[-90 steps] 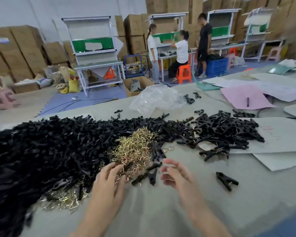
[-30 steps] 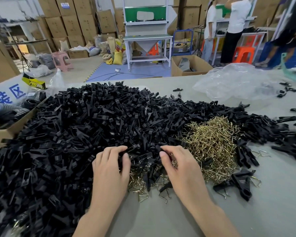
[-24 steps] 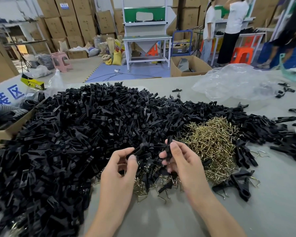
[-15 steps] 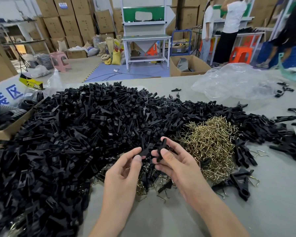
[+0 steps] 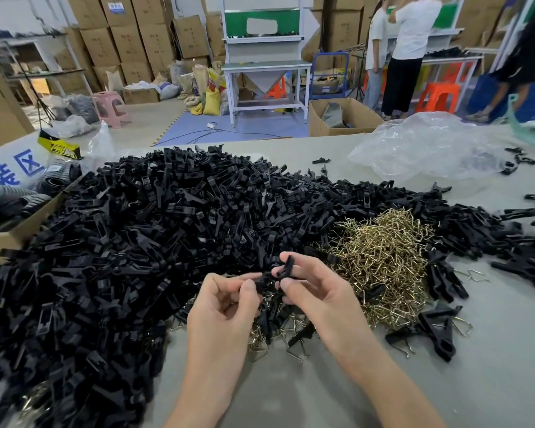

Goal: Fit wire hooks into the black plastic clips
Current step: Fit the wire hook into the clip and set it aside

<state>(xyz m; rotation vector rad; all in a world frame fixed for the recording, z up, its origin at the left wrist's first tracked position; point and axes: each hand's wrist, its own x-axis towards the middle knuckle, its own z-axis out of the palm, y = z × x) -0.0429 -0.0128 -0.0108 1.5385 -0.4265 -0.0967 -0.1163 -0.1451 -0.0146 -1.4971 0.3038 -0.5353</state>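
A big heap of black plastic clip halves [image 5: 142,242] covers the left and middle of the grey table [image 5: 491,366]. To its right lies a tangle of brass-coloured wire hooks [image 5: 383,261]. Just above the heap's front edge, my right hand [image 5: 318,291] pinches a black clip piece [image 5: 286,267] between thumb and fingers. My left hand [image 5: 226,307] pinches a second black clip piece [image 5: 264,281] that meets the first. Loose hooks and clips [image 5: 278,335] lie under both hands.
Several assembled clips [image 5: 436,332] lie right of the hooks. A crumpled clear plastic bag [image 5: 426,149] sits at the back right, an open cardboard box [image 5: 10,239] at the left edge. People stand at workbenches beyond the table, among stacked cartons.
Both hands reached into the heap, lifted out a black clip piece each and brought the two pieces together between them.
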